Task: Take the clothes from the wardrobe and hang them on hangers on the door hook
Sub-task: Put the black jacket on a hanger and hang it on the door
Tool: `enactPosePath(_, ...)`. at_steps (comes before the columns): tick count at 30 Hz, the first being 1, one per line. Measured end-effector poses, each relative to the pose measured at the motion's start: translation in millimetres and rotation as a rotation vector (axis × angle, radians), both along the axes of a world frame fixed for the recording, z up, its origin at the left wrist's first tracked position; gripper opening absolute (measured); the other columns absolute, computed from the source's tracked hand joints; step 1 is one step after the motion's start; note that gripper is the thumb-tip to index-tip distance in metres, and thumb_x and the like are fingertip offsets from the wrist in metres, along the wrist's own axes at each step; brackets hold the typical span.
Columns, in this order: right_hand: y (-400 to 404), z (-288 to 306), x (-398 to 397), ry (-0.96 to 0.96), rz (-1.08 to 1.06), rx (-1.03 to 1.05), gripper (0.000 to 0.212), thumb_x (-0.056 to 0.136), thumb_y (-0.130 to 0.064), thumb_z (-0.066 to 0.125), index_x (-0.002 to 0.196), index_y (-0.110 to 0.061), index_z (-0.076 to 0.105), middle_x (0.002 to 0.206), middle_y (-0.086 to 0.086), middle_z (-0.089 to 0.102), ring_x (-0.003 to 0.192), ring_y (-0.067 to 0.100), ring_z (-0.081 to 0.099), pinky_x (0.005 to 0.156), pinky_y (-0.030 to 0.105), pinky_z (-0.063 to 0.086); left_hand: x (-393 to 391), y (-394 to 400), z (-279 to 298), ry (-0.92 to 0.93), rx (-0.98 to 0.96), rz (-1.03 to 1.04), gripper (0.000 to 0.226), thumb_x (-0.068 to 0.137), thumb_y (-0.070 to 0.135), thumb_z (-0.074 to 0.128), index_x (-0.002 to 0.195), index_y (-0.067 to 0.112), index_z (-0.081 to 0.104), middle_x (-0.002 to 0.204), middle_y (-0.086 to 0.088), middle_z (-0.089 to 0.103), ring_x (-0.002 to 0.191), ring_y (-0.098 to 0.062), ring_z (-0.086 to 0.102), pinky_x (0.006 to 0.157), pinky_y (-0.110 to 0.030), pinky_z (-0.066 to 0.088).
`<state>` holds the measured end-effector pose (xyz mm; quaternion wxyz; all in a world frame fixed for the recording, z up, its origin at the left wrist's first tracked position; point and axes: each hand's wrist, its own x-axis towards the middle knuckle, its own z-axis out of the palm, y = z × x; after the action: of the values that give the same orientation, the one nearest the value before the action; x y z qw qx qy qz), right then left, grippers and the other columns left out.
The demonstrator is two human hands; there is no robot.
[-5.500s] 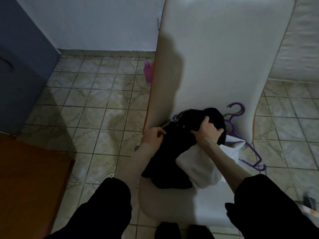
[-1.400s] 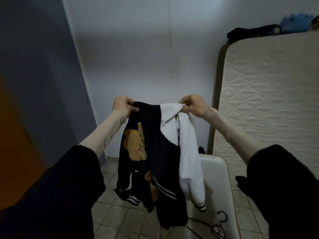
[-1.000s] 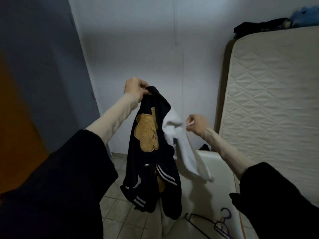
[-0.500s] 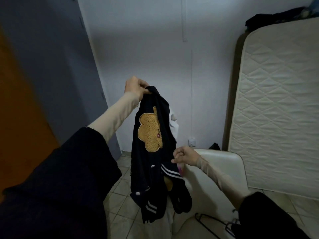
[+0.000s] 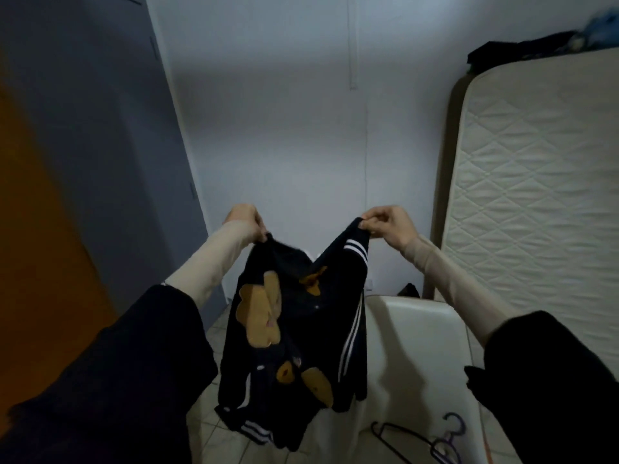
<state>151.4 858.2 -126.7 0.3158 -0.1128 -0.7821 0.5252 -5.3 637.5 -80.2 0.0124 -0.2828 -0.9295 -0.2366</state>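
A black jacket point(image 5: 301, 333) with tan patches and white stripes hangs spread in the air in front of me. My left hand point(image 5: 246, 221) pinches its upper left edge. My right hand point(image 5: 390, 224) pinches a striped ribbed edge at the upper right. The jacket's white sleeves are hidden behind the black body. Below, on a white chair point(image 5: 422, 356), lie a black hanger point(image 5: 398, 437) and a purple hanger point(image 5: 450, 437).
A quilted mattress point(image 5: 542, 202) leans upright at the right, with dark clothes point(image 5: 522, 50) on top. A grey door or panel point(image 5: 110, 155) stands at the left beside an orange-brown surface point(image 5: 37, 229). A white wall is ahead, tiled floor point(image 5: 217, 420) below.
My right hand has risen from the jacket's lower part and now holds a striped edge at the height of my left hand. The jacket is spread between both hands.
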Motion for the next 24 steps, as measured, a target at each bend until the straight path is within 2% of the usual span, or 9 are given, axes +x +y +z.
enactPosePath(4,-9.2,29.1,-5.2,-0.003,0.039,0.182,0.01,0.075,0.006,0.068,0.074,-0.003,0.064,0.049,-0.006,0.058,0.045,-0.003,0.055,0.053,0.012,0.051,27.2,23.3,-6.7,-0.198,0.109,-0.374,0.043,0.077,0.006,0.072,0.117,0.004,0.058,0.113,-0.012,0.061,0.1,-0.019,0.058,0.085,-0.019,0.044)
enactPosePath(7,-19.6,33.2,-10.5,0.013,0.046,0.203,0.012,0.074,0.004,0.07,0.084,0.001,0.066,0.049,-0.005,0.058,0.044,-0.004,0.055,0.051,0.011,0.05,49.0,42.5,-11.5,-0.31,0.188,-0.534,0.029,0.08,0.007,0.069,0.107,0.008,0.058,0.09,-0.002,0.057,0.081,-0.012,0.055,0.062,-0.011,0.045)
enactPosePath(9,-22.5,35.7,-11.7,0.022,0.05,0.198,0.011,0.074,0.005,0.07,0.079,-0.002,0.065,0.042,-0.01,0.058,0.044,-0.003,0.055,0.051,0.012,0.05,51.3,52.0,-17.6,-0.275,0.243,-0.538,0.013,0.081,0.01,0.069,0.076,0.013,0.058,0.07,-0.001,0.051,0.067,-0.012,0.048,0.057,-0.019,0.038)
enactPosePath(11,-19.8,39.2,-8.5,0.03,0.046,0.183,0.014,0.073,0.004,0.071,0.071,-0.008,0.064,0.042,-0.011,0.058,0.045,-0.002,0.056,0.052,0.012,0.05,47.2,57.7,-22.4,-0.271,0.326,-0.526,0.024,0.082,0.011,0.068,0.063,0.016,0.053,0.061,-0.002,0.048,0.059,-0.011,0.044,0.056,-0.021,0.035)
enactPosePath(14,-12.5,37.4,1.3,0.051,0.065,0.121,0.016,0.076,-0.001,0.071,0.069,-0.014,0.063,0.051,-0.007,0.06,0.051,0.0,0.056,0.057,0.015,0.052,44.7,63.4,-18.1,-0.231,0.472,-0.465,0.026,0.081,0.007,0.068,0.06,0.017,0.055,0.053,0.002,0.048,0.055,-0.01,0.043,0.058,-0.021,0.039)
enactPosePath(17,-5.3,22.3,19.0,-0.007,0.174,0.058,0.014,0.079,0.001,0.066,0.082,-0.013,0.062,0.07,0.003,0.059,0.06,0.0,0.06,0.066,0.016,0.053,48.6,70.4,-6.1,-0.176,0.571,-0.426,0.026,0.081,0.002,0.064,0.061,0.016,0.056,0.055,-0.002,0.048,0.054,-0.012,0.043,0.059,-0.021,0.041)
enactPosePath(19,6.7,4.1,31.2,-0.084,0.245,0.071,0.028,0.074,0.01,0.067,0.093,-0.009,0.06,0.077,0.004,0.06,0.062,-0.002,0.062,0.067,0.014,0.054,52.0,75.0,3.7,-0.138,0.617,-0.404,0.026,0.081,-0.001,0.063,0.062,0.015,0.056,0.058,-0.004,0.049,0.054,-0.012,0.044,0.055,-0.016,0.043)
enactPosePath(22,19.9,-25.8,46.0,-0.259,0.271,0.156,0.042,0.064,0.012,0.074,0.098,-0.007,0.058,0.079,0.004,0.061,0.063,0.001,0.061,0.072,0.017,0.055,57.9,78.5,21.8,-0.099,0.673,-0.375,0.016,0.081,0.0,0.065,0.069,0.008,0.059,0.06,-0.001,0.05,0.055,-0.009,0.047,0.05,-0.008,0.044)
enactPosePath(24,18.1,-49.2,48.1,-0.378,0.325,0.111,0.05,0.055,0.004,0.081,0.095,-0.009,0.055,0.072,-0.004,0.058,0.061,0.002,0.057,0.071,0.018,0.054,58.7,80.5,34.8,-0.064,0.698,-0.371,0.018,0.08,0.001,0.066,0.066,0.01,0.058,0.059,0.0,0.051,0.056,-0.009,0.048,0.058,-0.015,0.045)
